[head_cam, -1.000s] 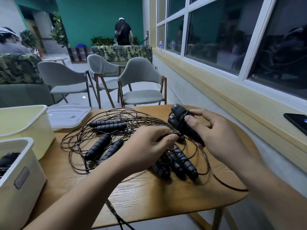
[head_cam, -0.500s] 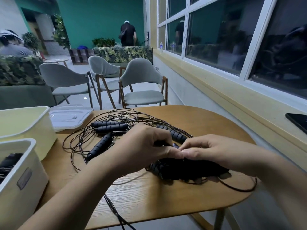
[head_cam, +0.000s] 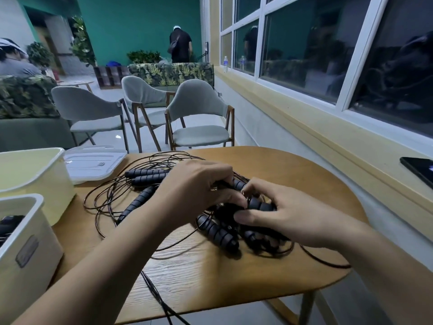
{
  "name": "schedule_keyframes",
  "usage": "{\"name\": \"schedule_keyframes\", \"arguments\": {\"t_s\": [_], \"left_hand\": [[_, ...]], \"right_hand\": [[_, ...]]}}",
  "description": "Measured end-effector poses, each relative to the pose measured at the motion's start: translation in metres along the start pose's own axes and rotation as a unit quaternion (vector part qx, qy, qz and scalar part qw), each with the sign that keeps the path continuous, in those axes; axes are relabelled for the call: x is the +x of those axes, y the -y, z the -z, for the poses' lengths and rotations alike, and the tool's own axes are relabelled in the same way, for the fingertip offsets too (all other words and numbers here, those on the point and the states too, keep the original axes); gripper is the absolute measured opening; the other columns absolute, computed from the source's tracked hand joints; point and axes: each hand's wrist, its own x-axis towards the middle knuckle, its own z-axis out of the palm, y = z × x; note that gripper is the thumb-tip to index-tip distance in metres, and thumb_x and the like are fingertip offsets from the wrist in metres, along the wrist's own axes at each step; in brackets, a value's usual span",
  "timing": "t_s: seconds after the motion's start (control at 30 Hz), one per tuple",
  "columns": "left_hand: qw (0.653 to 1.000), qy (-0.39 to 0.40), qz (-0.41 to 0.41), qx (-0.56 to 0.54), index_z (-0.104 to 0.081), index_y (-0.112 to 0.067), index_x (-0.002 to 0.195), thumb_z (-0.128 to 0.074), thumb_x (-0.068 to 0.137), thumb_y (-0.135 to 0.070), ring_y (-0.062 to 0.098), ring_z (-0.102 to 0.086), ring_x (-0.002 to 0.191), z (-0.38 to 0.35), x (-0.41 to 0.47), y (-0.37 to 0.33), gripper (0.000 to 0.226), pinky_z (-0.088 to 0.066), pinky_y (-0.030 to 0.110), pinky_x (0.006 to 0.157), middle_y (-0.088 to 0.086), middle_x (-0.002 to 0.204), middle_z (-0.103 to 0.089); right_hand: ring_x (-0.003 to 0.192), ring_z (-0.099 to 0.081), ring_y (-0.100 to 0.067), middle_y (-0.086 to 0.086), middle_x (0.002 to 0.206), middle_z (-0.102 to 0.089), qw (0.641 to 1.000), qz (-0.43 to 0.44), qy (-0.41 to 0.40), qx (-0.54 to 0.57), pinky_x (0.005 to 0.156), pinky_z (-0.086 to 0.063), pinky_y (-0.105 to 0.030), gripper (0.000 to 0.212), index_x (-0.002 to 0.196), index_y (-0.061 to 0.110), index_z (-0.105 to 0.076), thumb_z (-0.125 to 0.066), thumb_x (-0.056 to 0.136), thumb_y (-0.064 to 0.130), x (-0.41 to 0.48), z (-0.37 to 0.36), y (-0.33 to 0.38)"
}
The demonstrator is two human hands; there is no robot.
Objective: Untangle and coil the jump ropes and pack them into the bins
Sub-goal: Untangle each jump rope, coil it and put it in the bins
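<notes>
A tangle of thin black jump ropes (head_cam: 110, 200) with ribbed black handles (head_cam: 218, 233) lies on the round wooden table (head_cam: 210, 273). My left hand (head_cam: 199, 191) reaches into the middle of the heap, its fingers curled round cord and a handle end. My right hand (head_cam: 285, 212) rests on the right of the heap, fingers and thumb curled round a black handle (head_cam: 260, 206). Two white bins stand at the left: the near bin (head_cam: 25, 252) holds something black, the far bin (head_cam: 35, 174) shows a pale inside.
A white lid (head_cam: 93, 163) lies behind the far bin. A rope strand (head_cam: 159, 299) hangs over the table's front edge. A dark phone (head_cam: 419, 168) lies on the yellow window ledge. Grey chairs (head_cam: 199, 123) stand beyond the table; people are farther back.
My right hand held a pair of handles up above the table, then lowered them onto the heap. Both hands now work close together, low in the tangle.
</notes>
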Motion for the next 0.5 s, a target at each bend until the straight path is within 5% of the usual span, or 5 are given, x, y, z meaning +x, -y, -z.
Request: {"name": "schedule_keyframes", "arguments": {"t_s": [0.27,0.5], "left_hand": [[0.997,-0.046,0.047,-0.041,-0.059,-0.017,0.070,-0.085,0.079,-0.053,0.015,-0.053,0.060,-0.004,0.013,0.014,0.045,-0.045,0.040,0.052,-0.004,0.063,-0.061],[0.979,-0.003,0.136,-0.149,-0.063,-0.017,0.078,-0.073,0.090,-0.047,0.005,-0.042,0.058,0.008,0.012,0.027,0.034,-0.035,0.025,0.054,-0.010,0.061,-0.050]], "right_hand": [[0.071,-0.065,-0.005,0.011,0.081,-0.073,0.989,0.000,-0.149,-0.022,0.063,-0.050,-0.031,0.046,0.115,0.046,-0.057,-0.069,0.084,0.079,0.030,-0.011,0.003],[0.075,-0.064,-0.017,0.015,0.076,-0.061,0.958,0.013,-0.263,-0.110,0.058,-0.042,-0.032,0.047,0.119,0.046,-0.052,-0.062,0.088,0.079,0.046,-0.006,0.007]]}}
